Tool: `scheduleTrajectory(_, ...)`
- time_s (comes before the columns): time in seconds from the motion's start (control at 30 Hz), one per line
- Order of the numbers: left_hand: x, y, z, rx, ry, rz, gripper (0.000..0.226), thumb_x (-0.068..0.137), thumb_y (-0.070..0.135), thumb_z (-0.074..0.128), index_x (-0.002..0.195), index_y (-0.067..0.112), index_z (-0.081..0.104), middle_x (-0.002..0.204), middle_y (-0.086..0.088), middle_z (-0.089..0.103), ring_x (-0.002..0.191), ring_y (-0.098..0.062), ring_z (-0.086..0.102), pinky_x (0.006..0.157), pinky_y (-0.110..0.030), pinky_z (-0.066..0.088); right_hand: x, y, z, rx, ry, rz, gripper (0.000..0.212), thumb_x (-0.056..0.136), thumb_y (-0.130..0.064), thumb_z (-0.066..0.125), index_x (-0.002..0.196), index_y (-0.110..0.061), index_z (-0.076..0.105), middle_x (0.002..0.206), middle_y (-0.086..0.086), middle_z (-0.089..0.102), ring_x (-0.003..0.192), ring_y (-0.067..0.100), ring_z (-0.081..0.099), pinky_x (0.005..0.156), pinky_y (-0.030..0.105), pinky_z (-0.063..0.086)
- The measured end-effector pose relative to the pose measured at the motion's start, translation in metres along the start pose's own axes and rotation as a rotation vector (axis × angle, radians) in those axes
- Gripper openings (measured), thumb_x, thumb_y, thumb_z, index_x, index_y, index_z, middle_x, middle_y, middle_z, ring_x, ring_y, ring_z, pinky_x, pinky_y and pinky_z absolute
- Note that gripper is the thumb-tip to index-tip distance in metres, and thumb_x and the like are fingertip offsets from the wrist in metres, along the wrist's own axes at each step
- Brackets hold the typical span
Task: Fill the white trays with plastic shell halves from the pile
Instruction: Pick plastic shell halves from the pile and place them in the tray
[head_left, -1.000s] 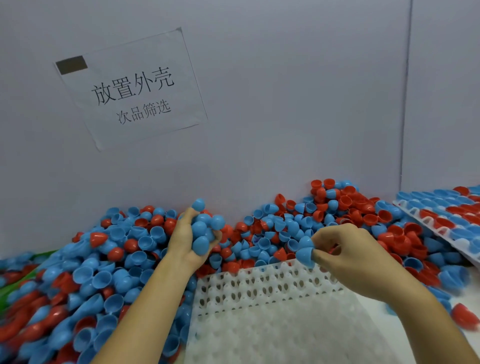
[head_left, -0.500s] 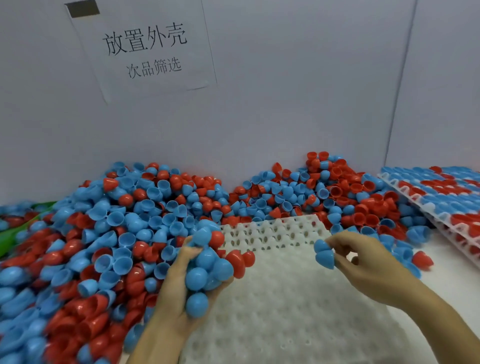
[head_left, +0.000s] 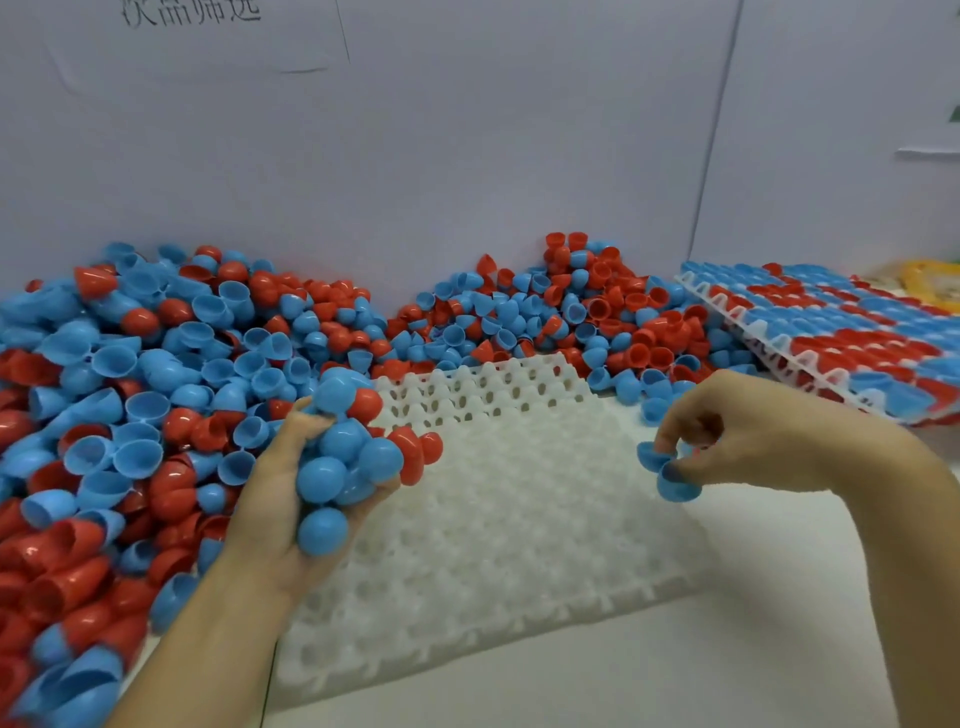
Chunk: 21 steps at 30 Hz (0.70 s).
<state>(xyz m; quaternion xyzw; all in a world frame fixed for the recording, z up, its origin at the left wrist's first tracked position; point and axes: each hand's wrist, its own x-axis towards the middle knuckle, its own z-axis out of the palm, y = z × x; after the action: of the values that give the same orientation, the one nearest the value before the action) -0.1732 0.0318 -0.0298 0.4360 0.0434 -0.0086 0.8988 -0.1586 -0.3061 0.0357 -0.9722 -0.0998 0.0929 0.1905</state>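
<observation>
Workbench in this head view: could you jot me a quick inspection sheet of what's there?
Surface: white table.
Job's things: empty white tray in front; filled tray at right; pile of blue and red shell halves along the wall.
Clutter: yellow item far right, unclear.
Hands: left hand grips a handful of shells; right hand pinches blue shells over the empty tray.
Cables: nothing seen.
Surroundings: grey wall, paper sign.

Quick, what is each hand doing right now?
Left hand: grips a handful of blue and red shells.
Right hand: pinches blue shells.
</observation>
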Motion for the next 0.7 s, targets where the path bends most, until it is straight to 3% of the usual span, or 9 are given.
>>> scheduleTrajectory(0.1,0.0,-0.001,-0.002,-0.001,0.021,-0.021,0.057,0.088,0.024,0.057,0.14,0.002,0.049,0.116,-0.02,0.051,0.132,-0.051,0.048,0.084,-0.055,0.059,-0.004,-0.008,0.003,-0.061,-0.118,0.061,0.007,0.08,-0.033,0.079,0.081,-0.036,0.073,0.073,-0.007,0.062,0.062,0.008,0.051,0.054,0.018,0.042)
scheduleTrajectory(0.23,0.001,-0.002,-0.003,-0.013,0.023,0.024,0.036,0.083,0.023,0.061,0.117,0.013,0.059,0.092,-0.007,0.064,0.085,-0.024,0.067,0.071,-0.049,0.062,-0.005,-0.015,0.008,-0.16,-0.236,0.136,0.013,0.08,-0.03,0.08,0.084,-0.037,0.069,0.081,-0.012,0.06,0.07,0.009,0.053,0.058,0.017,0.044)
scheduleTrajectory(0.33,0.001,-0.002,-0.004,-0.013,0.036,0.048,0.019,0.088,0.022,0.059,0.106,0.016,0.063,0.081,-0.002,0.066,0.071,-0.017,0.067,0.064,-0.044,0.062,-0.005,-0.017,0.011,-0.201,-0.271,0.17,0.016,0.08,-0.029,0.08,0.085,-0.039,0.068,0.085,-0.013,0.06,0.075,0.01,0.055,0.061,0.018,0.046)
scheduleTrajectory(0.43,0.001,-0.001,-0.003,-0.001,0.018,0.042,0.024,0.084,0.024,0.062,0.108,0.016,0.062,0.086,-0.004,0.065,0.079,-0.019,0.065,0.069,-0.047,0.062,-0.002,-0.02,0.016,-0.226,-0.292,0.193,0.022,0.079,-0.023,0.081,0.083,-0.039,0.066,0.089,-0.013,0.059,0.078,0.012,0.055,0.063,0.019,0.045)
scheduleTrajectory(0.6,-0.001,0.004,0.0,-0.023,0.01,0.027,0.061,0.074,0.027,0.065,0.132,0.01,0.058,0.103,-0.014,0.059,0.11,-0.04,0.057,0.072,-0.051,0.062,-0.002,-0.021,0.019,-0.222,-0.289,0.223,0.023,0.079,-0.02,0.081,0.084,-0.037,0.066,0.091,-0.012,0.058,0.082,0.012,0.056,0.068,0.019,0.049)
scheduleTrajectory(0.7,-0.001,0.004,-0.001,-0.041,0.004,0.027,0.067,0.075,0.027,0.065,0.138,0.007,0.054,0.105,-0.014,0.058,0.108,-0.038,0.056,0.074,-0.053,0.062,-0.004,-0.019,0.017,-0.205,-0.271,0.22,0.024,0.078,-0.021,0.082,0.089,-0.037,0.068,0.092,-0.011,0.06,0.083,0.013,0.058,0.072,0.02,0.054)
